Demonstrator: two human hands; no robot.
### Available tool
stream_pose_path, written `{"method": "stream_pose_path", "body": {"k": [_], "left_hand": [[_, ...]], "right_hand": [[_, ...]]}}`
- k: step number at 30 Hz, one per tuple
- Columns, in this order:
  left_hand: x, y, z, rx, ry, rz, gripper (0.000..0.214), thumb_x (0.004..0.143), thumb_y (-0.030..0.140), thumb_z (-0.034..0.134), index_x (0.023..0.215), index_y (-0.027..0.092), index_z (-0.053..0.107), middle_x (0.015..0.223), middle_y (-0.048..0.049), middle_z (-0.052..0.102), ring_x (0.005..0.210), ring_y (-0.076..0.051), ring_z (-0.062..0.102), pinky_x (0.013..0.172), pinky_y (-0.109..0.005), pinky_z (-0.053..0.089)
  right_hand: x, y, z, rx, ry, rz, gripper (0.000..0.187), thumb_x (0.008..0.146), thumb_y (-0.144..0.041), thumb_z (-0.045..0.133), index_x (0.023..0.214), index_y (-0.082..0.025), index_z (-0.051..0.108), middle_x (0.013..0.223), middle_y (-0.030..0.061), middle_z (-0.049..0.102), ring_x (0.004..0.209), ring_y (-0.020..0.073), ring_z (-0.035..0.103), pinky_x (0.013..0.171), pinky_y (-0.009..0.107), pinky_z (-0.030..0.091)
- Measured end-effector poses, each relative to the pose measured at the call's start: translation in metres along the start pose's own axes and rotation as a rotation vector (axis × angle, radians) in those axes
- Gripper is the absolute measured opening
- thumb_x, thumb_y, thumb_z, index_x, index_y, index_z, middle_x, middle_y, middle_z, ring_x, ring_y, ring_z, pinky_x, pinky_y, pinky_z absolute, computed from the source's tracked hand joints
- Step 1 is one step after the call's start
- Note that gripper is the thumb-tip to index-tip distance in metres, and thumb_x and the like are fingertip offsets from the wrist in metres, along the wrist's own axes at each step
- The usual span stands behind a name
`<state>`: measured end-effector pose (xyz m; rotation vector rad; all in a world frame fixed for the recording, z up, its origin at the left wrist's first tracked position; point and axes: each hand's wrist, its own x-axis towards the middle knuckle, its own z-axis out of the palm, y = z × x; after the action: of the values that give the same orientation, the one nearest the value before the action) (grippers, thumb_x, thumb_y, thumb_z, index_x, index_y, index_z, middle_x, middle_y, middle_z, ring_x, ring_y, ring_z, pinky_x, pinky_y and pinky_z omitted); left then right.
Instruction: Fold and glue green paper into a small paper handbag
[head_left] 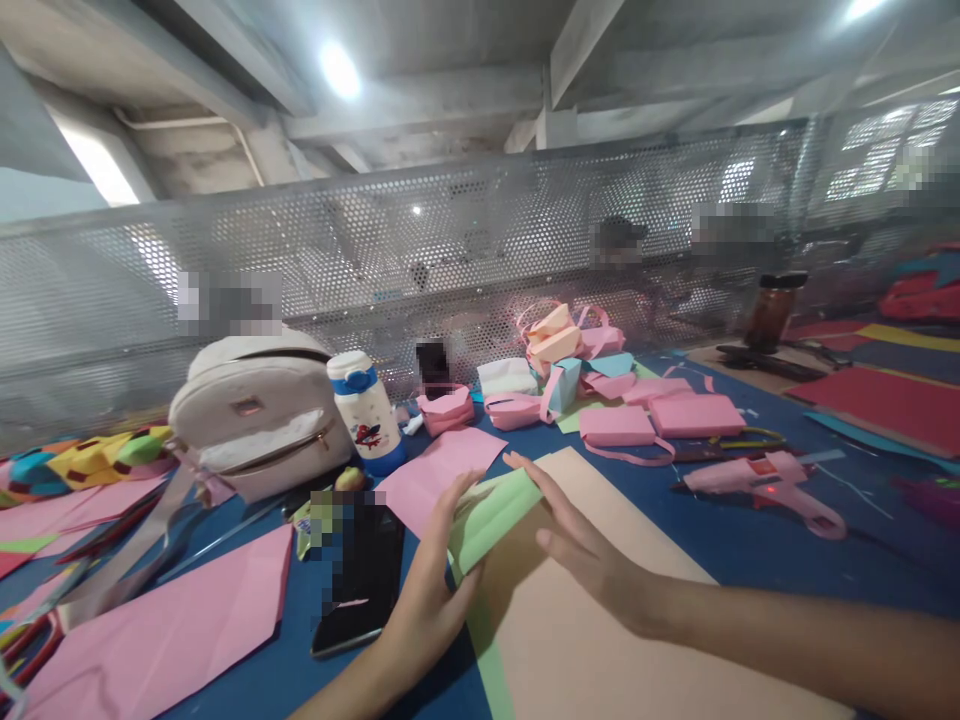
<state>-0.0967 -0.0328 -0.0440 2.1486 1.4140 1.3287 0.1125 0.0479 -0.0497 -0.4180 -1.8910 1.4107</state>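
Note:
A folded piece of light green paper [495, 520] is held up between my two hands, above a large beige sheet. My left hand [431, 590] grips its left end, fingers along the edge and thumb at the lower side. At the right end, my right hand [592, 550] steadies the paper with nearly straight fingers, its thumb just beneath the corner. Under the hands lies the beige sheet [600, 620], with a green strip [491, 660] showing along its left border. A black phone [367, 580] rests beside my left hand.
Pink sheets [172, 620] lie left on the blue table. A white backpack [255, 420] and a water bottle [367, 415] stand behind. Pink paper boxes [619, 425] are piled at the back. A pink glue gun [765, 485] lies right, near a dark jar [772, 315]. Red-handled scissors [34, 640] sit far left.

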Motion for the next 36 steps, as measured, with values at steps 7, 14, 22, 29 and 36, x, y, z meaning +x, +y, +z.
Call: {"method": "stream_pose_path", "body": {"k": [7, 14, 22, 29, 36], "left_hand": [[0.002, 0.009, 0.012, 0.034, 0.162, -0.044, 0.077, 0.098, 0.027, 0.053, 0.158, 0.034, 0.006, 0.168, -0.0078, 0.008, 0.155, -0.030, 0.007, 0.125, -0.055, 0.012], [0.008, 0.015, 0.019, -0.024, 0.205, -0.034, 0.067, 0.101, 0.029, 0.047, 0.158, 0.035, 0.011, 0.168, -0.0060, 0.009, 0.155, -0.027, 0.008, 0.125, -0.052, 0.011], [0.018, 0.004, 0.023, 0.046, 0.105, 0.000, 0.073, 0.097, 0.024, 0.053, 0.157, 0.034, 0.012, 0.163, -0.0106, 0.023, 0.152, -0.030, 0.021, 0.121, -0.053, 0.025], [0.013, -0.010, 0.014, 0.066, 0.109, -0.048, 0.056, 0.091, 0.020, 0.059, 0.142, 0.033, 0.040, 0.143, -0.0086, 0.053, 0.137, -0.029, 0.048, 0.113, -0.048, 0.040], [0.012, -0.015, 0.016, -0.018, 0.236, -0.153, 0.062, 0.088, 0.027, 0.066, 0.144, 0.029, 0.039, 0.150, -0.0103, 0.047, 0.142, -0.030, 0.042, 0.117, -0.051, 0.036]], "right_hand": [[-0.004, -0.005, 0.010, -0.020, -0.004, 0.098, 0.077, 0.099, -0.052, 0.050, 0.159, -0.039, 0.004, 0.169, -0.0019, 0.004, 0.155, 0.0224, 0.000, 0.123, 0.053, 0.000], [-0.006, -0.002, 0.007, -0.067, 0.051, 0.053, 0.075, 0.097, -0.049, 0.054, 0.158, -0.040, 0.011, 0.168, -0.0015, 0.014, 0.154, 0.0249, 0.008, 0.124, 0.053, 0.009], [0.003, 0.002, -0.005, -0.047, 0.204, -0.039, 0.054, 0.102, -0.044, 0.045, 0.153, -0.035, 0.033, 0.157, 0.0011, 0.040, 0.148, 0.0230, 0.031, 0.122, 0.044, 0.024], [0.008, 0.012, -0.005, 0.035, 0.182, -0.026, 0.043, 0.100, -0.043, 0.049, 0.142, -0.033, 0.046, 0.145, 0.0055, 0.054, 0.137, 0.0243, 0.047, 0.115, 0.043, 0.037], [0.011, 0.014, -0.004, 0.117, 0.176, -0.046, 0.041, 0.099, -0.039, 0.054, 0.139, -0.030, 0.049, 0.147, 0.0066, 0.051, 0.139, 0.0225, 0.045, 0.119, 0.042, 0.034]]}}
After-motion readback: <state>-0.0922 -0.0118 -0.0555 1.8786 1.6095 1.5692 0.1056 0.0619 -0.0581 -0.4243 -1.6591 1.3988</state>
